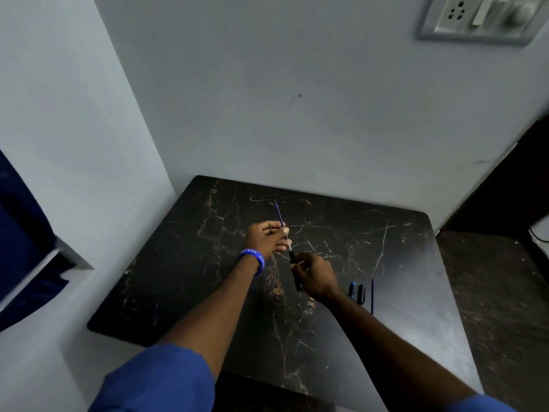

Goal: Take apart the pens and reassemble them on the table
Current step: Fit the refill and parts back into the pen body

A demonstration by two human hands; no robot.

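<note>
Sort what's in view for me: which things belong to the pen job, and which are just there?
Part of the job:
- thin refill, pinched in the left hand
- black pen barrel, held in the right hand
- pen caps lying on the table
- blue refill lying beside them

Just there:
- blue wristband
- wall socket panel

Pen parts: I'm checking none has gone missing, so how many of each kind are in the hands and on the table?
Refills: 2, one in the left hand at, one lying on the table at
Barrels: 1, in the right hand at
Short dark pieces, likely caps: 2
Total: 5
</note>
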